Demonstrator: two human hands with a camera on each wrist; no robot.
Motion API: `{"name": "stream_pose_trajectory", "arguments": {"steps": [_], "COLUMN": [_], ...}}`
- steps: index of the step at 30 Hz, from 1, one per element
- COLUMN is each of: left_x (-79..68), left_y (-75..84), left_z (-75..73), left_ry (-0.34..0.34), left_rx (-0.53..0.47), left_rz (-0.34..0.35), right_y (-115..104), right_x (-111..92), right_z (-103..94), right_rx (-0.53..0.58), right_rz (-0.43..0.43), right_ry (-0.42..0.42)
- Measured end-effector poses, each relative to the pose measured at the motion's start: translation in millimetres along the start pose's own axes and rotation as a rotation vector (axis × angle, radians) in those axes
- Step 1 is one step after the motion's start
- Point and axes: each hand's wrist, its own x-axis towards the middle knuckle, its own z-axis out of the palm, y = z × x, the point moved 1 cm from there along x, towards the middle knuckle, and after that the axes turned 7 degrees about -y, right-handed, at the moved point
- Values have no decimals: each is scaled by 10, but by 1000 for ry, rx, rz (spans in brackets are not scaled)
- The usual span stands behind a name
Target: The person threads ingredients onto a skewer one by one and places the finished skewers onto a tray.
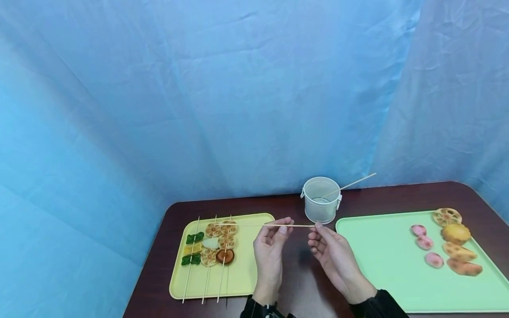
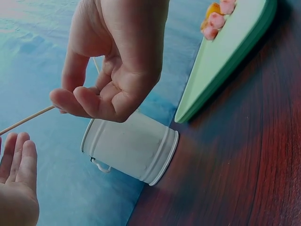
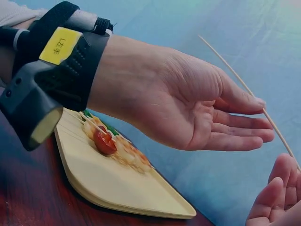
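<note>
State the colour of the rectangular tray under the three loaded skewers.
The round-cornered rectangular tray is pale yellow; the head view shows it best.

Five sticks [image 1: 304, 225], two trays [image 1: 397, 282], one bucket [image 1: 320, 213], three pink pieces [image 1: 424, 242]

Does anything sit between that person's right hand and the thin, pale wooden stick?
Nothing visible does: the bare right hand directly pinches the thin, pale wooden stick near one end. The round white bucket stands farther back, not between them.
</note>
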Motion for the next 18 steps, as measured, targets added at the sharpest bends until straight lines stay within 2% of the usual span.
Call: {"name": "stream_pose_trajectory", "arguments": {"steps": [5, 10, 13, 18], "left_x": [13, 47, 68, 85], "left_y": [16, 80, 124, 147], "left_z": [-31, -134, -208, -287], "left_ry": [-1, 14, 24, 25], "left_rx": [9, 147, 228, 292], "left_rz": [41, 118, 162, 168], "right_y": [11, -34, -106, -320], "right_x": [20, 48, 48, -4], "right_z": [-8, -80, -139, -203], "right_rx": [-23, -101, -175, -327], "right_rz": [86, 138, 91, -56], "right_ry": [-5, -47, -74, -106]}}
